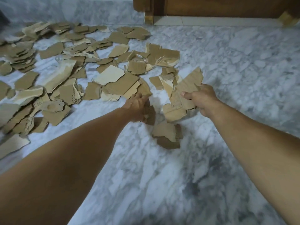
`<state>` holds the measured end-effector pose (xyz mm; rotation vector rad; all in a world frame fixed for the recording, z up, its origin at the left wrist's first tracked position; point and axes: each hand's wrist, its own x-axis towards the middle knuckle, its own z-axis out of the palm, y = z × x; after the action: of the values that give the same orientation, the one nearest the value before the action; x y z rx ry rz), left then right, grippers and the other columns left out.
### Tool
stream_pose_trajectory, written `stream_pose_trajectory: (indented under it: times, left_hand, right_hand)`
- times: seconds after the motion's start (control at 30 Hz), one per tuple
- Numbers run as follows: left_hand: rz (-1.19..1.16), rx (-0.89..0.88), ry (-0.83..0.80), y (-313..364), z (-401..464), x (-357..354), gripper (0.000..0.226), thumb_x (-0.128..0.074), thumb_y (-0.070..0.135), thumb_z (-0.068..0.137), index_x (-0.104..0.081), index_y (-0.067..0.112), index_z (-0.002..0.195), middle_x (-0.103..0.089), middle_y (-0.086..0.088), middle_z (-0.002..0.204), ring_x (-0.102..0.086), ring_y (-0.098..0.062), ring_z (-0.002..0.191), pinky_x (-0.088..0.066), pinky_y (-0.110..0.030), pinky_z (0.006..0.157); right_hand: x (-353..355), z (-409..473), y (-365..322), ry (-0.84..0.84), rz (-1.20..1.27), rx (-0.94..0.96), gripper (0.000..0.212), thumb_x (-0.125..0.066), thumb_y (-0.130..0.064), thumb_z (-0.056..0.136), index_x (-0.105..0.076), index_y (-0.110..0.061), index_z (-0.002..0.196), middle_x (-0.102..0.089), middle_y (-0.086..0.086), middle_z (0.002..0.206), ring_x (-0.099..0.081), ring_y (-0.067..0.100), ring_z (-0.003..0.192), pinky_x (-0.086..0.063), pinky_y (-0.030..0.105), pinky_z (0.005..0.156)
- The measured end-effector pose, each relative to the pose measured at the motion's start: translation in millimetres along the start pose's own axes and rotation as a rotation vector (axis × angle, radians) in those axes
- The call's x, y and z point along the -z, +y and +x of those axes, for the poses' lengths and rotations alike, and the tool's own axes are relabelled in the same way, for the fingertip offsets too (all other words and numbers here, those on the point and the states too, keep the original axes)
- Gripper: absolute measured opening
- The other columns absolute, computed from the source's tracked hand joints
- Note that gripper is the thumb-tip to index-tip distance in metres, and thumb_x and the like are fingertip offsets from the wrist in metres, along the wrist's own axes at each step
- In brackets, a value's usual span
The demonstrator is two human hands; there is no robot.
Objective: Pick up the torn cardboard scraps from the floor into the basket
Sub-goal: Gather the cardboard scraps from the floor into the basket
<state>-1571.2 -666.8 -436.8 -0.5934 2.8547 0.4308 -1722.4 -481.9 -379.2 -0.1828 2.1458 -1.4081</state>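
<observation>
Several torn brown cardboard scraps (68,69) lie spread over the marble floor, mostly at the left and centre. My left hand (137,106) is closed on a dark corrugated scrap (150,115) at the near edge of the pile. My right hand (203,99) grips a bunch of larger scraps (186,90), lifted a little off the floor. Two more scraps (167,135) lie just below and between my hands. No basket is in view.
A dark wooden door or cabinet base (211,7) stands at the back right, with a pale threshold (211,21) under it. The grey-white marble floor (243,62) runs to the right and toward me.
</observation>
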Motion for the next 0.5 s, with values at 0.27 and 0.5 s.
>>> stream_pose_trajectory:
  times: [0.27, 0.5]
  left_hand:
    - [0.055, 0.128, 0.051, 4, -26, -4, 0.083, -0.076, 0.049, 0.067, -0.034, 0.038, 0.138, -0.041, 0.008, 0.122, -0.033, -0.023, 0.114, -0.03, -0.037, 0.089]
    - [-0.09, 0.318, 0.064, 4, -46, -10, 0.083, -0.08, 0.05, 0.062, -0.04, 0.027, 0.131, -0.043, -0.003, 0.125, -0.038, -0.024, 0.116, -0.037, -0.039, 0.096]
  right_hand:
    - [-21, -45, 23, -0.136, -0.167, -0.138, 0.054, -0.081, -0.005, 0.076, -0.059, -0.011, 0.124, -0.066, 0.005, 0.118, -0.065, 0.022, 0.106, -0.051, 0.026, 0.065]
    - [-11, -57, 1, -0.059, -0.095, -0.002, 0.027, -0.07, 0.002, 0.084, -0.063, -0.009, 0.107, -0.063, 0.003, 0.092, -0.06, 0.015, 0.083, -0.05, 0.018, 0.063]
